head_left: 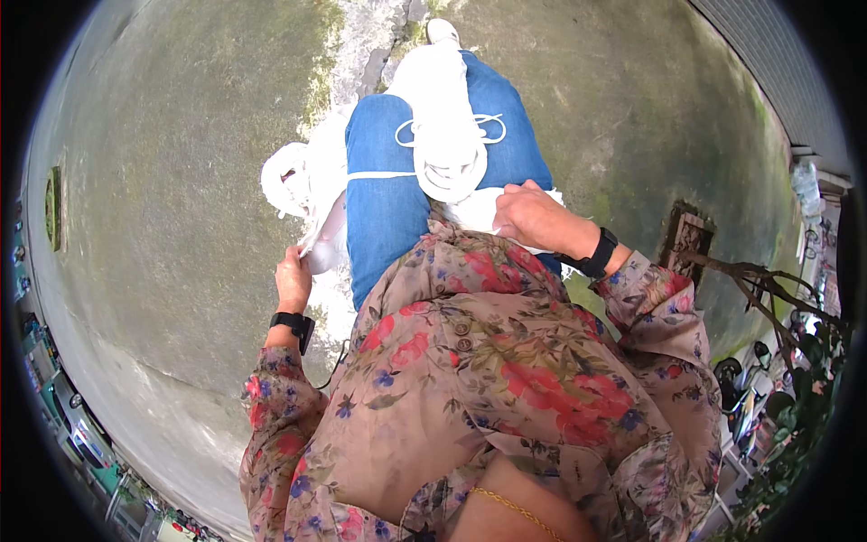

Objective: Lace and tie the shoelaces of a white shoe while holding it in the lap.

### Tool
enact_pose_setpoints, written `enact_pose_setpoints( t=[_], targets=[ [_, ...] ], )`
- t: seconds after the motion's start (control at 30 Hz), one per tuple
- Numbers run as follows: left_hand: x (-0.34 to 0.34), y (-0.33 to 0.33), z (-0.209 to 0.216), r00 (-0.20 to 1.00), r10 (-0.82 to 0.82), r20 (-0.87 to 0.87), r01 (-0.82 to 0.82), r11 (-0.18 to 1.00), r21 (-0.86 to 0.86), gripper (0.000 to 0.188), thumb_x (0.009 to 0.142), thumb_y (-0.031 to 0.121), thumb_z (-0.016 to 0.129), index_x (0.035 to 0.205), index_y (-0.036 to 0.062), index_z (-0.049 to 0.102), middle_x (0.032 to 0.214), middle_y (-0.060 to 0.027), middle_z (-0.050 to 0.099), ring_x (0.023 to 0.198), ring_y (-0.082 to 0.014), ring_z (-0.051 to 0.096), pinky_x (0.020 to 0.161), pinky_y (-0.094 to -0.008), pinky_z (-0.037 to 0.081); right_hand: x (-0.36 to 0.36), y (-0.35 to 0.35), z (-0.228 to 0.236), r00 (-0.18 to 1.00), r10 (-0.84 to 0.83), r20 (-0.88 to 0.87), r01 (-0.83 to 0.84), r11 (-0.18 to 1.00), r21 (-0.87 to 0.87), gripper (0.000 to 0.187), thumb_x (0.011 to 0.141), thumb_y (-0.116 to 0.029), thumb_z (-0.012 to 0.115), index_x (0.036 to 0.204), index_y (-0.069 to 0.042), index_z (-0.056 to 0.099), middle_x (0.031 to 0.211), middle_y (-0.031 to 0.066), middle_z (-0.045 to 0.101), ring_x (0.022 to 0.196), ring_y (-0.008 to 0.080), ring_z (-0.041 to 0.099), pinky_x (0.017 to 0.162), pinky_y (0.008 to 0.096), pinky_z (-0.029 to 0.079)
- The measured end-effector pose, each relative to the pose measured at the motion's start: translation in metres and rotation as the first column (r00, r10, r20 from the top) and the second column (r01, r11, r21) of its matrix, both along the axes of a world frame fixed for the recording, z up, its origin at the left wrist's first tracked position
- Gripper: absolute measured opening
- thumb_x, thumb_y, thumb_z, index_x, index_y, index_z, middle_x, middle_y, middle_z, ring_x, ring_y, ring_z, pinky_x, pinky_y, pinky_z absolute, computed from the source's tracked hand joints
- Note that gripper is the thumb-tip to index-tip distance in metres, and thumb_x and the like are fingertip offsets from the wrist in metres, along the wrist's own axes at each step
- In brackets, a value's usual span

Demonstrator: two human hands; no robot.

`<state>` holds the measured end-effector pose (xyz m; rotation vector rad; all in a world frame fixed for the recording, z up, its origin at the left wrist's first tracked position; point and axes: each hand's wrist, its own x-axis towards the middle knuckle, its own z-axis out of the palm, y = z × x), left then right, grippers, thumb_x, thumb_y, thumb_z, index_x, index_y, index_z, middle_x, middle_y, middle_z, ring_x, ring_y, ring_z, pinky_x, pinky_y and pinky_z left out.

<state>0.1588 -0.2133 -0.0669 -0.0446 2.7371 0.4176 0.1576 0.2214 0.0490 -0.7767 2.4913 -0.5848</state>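
Over my jeans-clad legs lies a long, overexposed white bundle (441, 108), with thin cords looped to either side like a bow; its exact kind is washed out. A white cord (381, 174) runs from it across my left thigh. Beside that thigh hangs white cloth (327, 167), with a rumpled loop at its left. My left hand (293, 278) is closed on the lower edge of this cloth, near a pale, smooth patch. My right hand (533, 217) is closed on white cloth (471, 210) lying over my right thigh; its fingertips are partly hidden.
Mossy concrete ground (208, 154) spreads around me, with a pale cracked strip ahead. A white shoe (442, 33) shows at the top. To the right are a small brown grate-like block (688, 237), bare branches (754, 275) and leafy plants (795, 434). Vehicles (86, 443) line the far left rim.
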Motion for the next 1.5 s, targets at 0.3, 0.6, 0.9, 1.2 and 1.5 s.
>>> enact_pose_setpoints(
  t=[0.3,0.6,0.9,1.2,1.5],
  targets=[
    [-0.096,-0.029,0.047,0.910,0.221,-0.351,-0.233,0.973,0.010,0.022,0.080,0.020,0.058,0.087,-0.0006,0.056,0.074,-0.0227,0.060,0.073,-0.0369,0.059,0.064,-0.0432,0.046,-0.010,-0.008,-0.002,0.906,-0.280,0.316,0.412,0.750,-0.517,0.021,0.087,-0.009,0.047,0.107,-0.003,0.050,0.069,-0.0014,0.050,0.058,0.0089,0.042,0.053,0.0243,0.037],
    [-0.192,0.059,0.247,0.871,0.476,0.123,-0.261,0.236,0.936,0.021,0.080,0.002,0.053,0.101,-0.0001,0.050,0.083,-0.0068,0.057,0.061,-0.0113,0.057,0.050,-0.0222,0.051,-0.080,-0.061,0.117,0.738,0.073,0.671,0.660,0.133,-0.740,0.028,0.087,-0.015,0.052,0.108,0.004,0.053,0.083,0.0014,0.052,0.056,0.0026,0.040,0.049,0.0170,0.035],
    [-0.165,0.158,0.249,0.978,0.064,0.199,-0.200,0.013,0.980,0.023,0.084,0.020,0.060,0.098,0.0049,0.050,0.083,-0.0032,0.056,0.071,-0.0117,0.057,0.066,-0.0278,0.051,-0.110,-0.152,0.047,0.849,-0.511,0.132,0.482,0.649,-0.588,0.039,0.079,-0.032,0.057,0.092,0.006,0.058,0.078,0.0239,0.060,0.074,0.0382,0.059,0.067,0.0400,0.045],
    [-0.128,0.117,0.022,0.814,0.334,0.476,-0.566,0.270,0.779,0.027,0.084,0.019,0.053,0.108,0.0067,0.053,0.096,-0.0057,0.056,0.093,-0.0194,0.051,0.080,-0.0345,0.040,-0.125,-0.113,0.056,0.692,-0.439,0.573,0.721,0.456,-0.522,0.031,0.086,-0.025,0.054,0.096,0.004,0.057,0.068,0.0046,0.056,0.050,0.0091,0.050,0.038,0.0229,0.040],
    [-0.162,0.079,0.020,0.991,0.107,-0.080,-0.026,0.740,0.673,0.009,0.073,0.012,0.062,0.073,0.0034,0.060,0.072,-0.0059,0.057,0.066,-0.0163,0.052,0.066,-0.0288,0.042,-0.118,-0.097,0.029,0.509,-0.065,0.858,0.858,-0.039,-0.512,0.031,0.086,-0.013,0.054,0.114,0.001,0.049,0.104,0.0079,0.057,0.094,0.0163,0.056,0.082,0.0308,0.046]
  ],
)
